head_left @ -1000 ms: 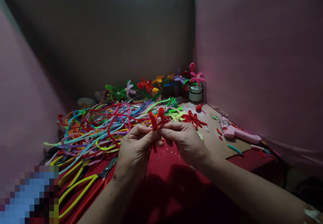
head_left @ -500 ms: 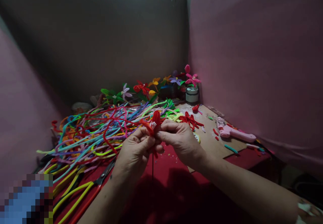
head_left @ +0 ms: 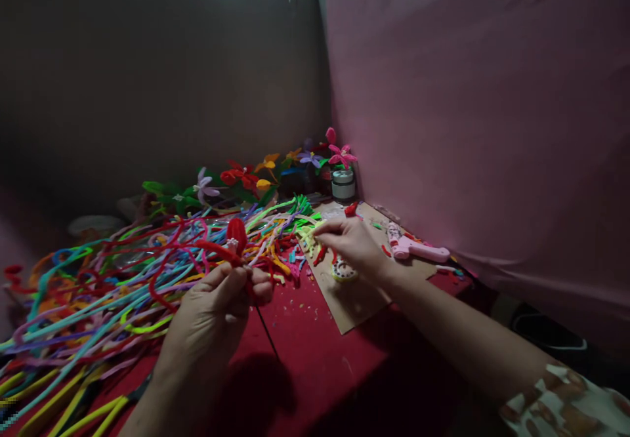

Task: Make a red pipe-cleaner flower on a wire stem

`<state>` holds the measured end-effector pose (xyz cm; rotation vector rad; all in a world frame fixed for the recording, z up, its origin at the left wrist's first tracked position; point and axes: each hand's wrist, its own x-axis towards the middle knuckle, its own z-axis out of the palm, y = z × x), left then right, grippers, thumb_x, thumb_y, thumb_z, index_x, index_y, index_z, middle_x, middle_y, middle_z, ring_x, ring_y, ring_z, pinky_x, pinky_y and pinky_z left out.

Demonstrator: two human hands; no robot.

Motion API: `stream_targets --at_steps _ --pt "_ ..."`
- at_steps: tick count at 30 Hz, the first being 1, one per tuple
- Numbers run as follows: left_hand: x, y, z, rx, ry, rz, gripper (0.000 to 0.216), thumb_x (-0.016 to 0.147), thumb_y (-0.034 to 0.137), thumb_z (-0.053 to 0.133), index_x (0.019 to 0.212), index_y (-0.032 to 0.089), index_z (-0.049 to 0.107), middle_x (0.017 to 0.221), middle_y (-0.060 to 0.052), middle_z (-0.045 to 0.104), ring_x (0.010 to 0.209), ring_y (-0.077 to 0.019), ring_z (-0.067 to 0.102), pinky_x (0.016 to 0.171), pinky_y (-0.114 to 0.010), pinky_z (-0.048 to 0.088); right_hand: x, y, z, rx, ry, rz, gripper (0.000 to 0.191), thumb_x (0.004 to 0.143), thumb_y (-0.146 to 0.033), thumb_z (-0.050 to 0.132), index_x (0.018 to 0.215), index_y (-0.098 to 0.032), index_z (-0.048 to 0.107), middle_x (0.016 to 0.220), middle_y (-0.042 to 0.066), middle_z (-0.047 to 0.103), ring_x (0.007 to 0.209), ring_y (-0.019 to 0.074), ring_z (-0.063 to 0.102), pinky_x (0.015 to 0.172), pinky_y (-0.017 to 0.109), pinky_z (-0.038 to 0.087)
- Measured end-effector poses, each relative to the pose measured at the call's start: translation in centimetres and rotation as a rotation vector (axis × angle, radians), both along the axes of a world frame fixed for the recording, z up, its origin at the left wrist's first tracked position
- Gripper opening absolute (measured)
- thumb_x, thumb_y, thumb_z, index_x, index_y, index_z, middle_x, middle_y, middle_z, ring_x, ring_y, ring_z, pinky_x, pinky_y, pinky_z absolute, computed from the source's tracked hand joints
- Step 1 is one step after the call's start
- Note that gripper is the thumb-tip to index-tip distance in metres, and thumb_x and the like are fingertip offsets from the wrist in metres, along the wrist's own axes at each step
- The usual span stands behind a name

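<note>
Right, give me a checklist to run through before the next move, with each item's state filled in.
1. Left hand gripping the red flower: ok, pinched at its base.
2. White stamens in place: ok, showing beside the petals.
3. Dark stem unobstructed: ok, it hangs below the left hand.
4. Right hand holding a piece: cannot tell, its fingertips are among small strips.
5. Red tabletop swept: not ok, cut scraps lie on it.
6. Pink glue gun hot: cannot tell.
</note>
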<state>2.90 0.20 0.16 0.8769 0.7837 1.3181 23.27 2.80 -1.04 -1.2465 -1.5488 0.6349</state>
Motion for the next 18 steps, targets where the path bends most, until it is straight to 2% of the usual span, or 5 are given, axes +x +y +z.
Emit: stream_targets --at_steps 2,5,8,11,18 --pt "0.0 0.1 0.0 0.032 -0.046 -0.001 0.024 0.049 0.022 0.082 0.061 0.011 0.065 0.063 -0.003 0.067 0.055 -0.0111 0.061 0.054 -0.018 0.050 2.8 2.0 0.4 -0.126 -0.469 -0.210 0.027 0.077 -0.011 0.046 0.091 -0.015 0.068 0.085 0.006 0.069 0.075 0.0126 0.061 0.064 0.022 0.043" --pt "-0.1 0.5 -0.4 0.007 -0.045 0.037 0.027 0.047 0.023 0.083 0.064 0.010 0.066 0.066 -0.003 0.067 0.059 -0.0096 0.061 0.058 -0.016 0.049 5.1 4.0 1.0 -0.228 -0.692 -0.276 0.019 0.070 -0.011 0.054 0.080 -0.011 0.070 0.079 0.012 0.069 0.075 0.0189 0.062 0.062 0.025 0.040" --pt "-0.1 0.8 -0.7 -0.054 -0.009 0.059 0.031 0.043 0.022 0.084 0.065 0.010 0.067 0.063 -0.003 0.067 0.059 -0.0087 0.059 0.055 -0.013 0.047 5.0 4.5 0.7 -0.312 -0.819 -0.261 0.013 0.065 -0.013 0.059 0.072 -0.010 0.070 0.072 0.014 0.067 0.071 0.0218 0.062 0.057 0.026 0.037" --pt "0.0 1.0 -0.9 -0.092 -0.011 0.074 0.030 0.040 0.020 0.085 0.061 0.010 0.067 0.059 -0.002 0.066 0.057 -0.0083 0.058 0.053 -0.013 0.047 4.2 4.6 -0.2 -0.366 -0.894 -0.262 0.017 0.067 -0.015 0.060 0.080 -0.011 0.069 0.076 0.015 0.067 0.072 0.0223 0.062 0.056 0.025 0.036" --pt "-0.3 1.4 -1.4 -0.095 0.013 0.022 0.024 0.047 0.021 0.082 0.062 0.009 0.068 0.061 -0.003 0.066 0.056 -0.0085 0.058 0.052 -0.013 0.047 5.2 5.3 -0.7 -0.364 -0.914 -0.333 0.018 0.071 -0.015 0.052 0.076 -0.010 0.069 0.072 0.014 0.067 0.062 0.0173 0.058 0.049 0.024 0.029"
